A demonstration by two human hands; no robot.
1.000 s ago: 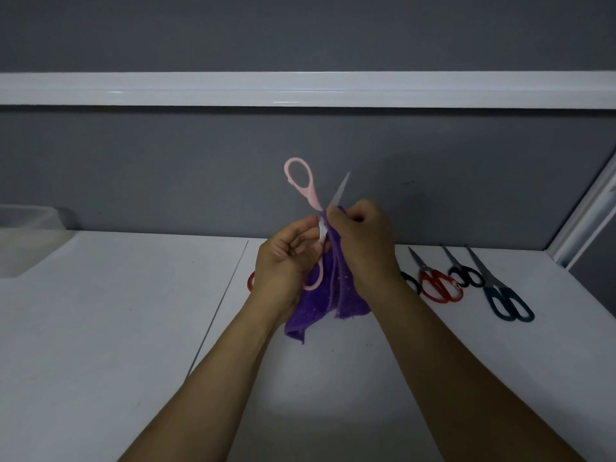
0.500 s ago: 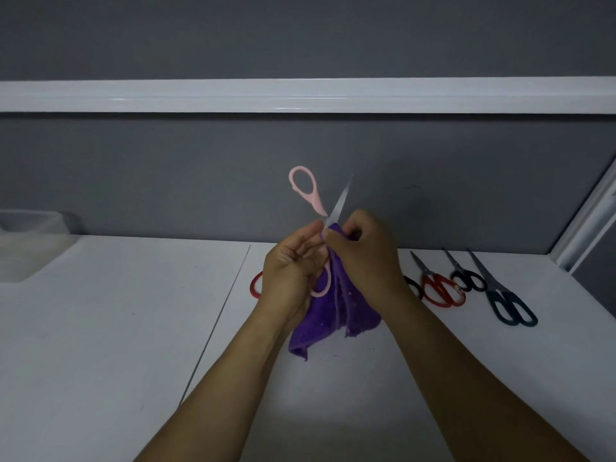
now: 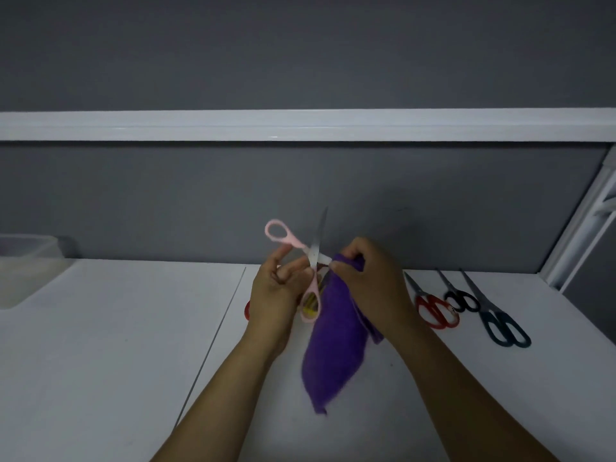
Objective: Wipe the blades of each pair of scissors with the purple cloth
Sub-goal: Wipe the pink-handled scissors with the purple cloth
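Left hand [image 3: 273, 295] grips scissors [image 3: 313, 253], right hand [image 3: 370, 285] pinches cloth [image 3: 336, 335].

Matt dark grey wall [image 3: 300, 55]; glossy white horizontal rail [image 3: 300, 125] across it; flat white tabletops [image 3: 116, 345] meeting at a thin dark seam [image 3: 216, 335]; translucent plastic tub [image 3: 26, 261] far left; white slanted post [image 3: 580, 235] right; dim light

You have a single view: a wide-angle camera on your head, facing forward and down over the white table [image 3: 100, 361] toward the grey wall [image 3: 200, 201]. It sits near, just above your forearms; left hand [image 3: 273, 295], right hand [image 3: 373, 285], pink scissors [image 3: 295, 243] and purple cloth [image 3: 336, 328] fall mid-frame.
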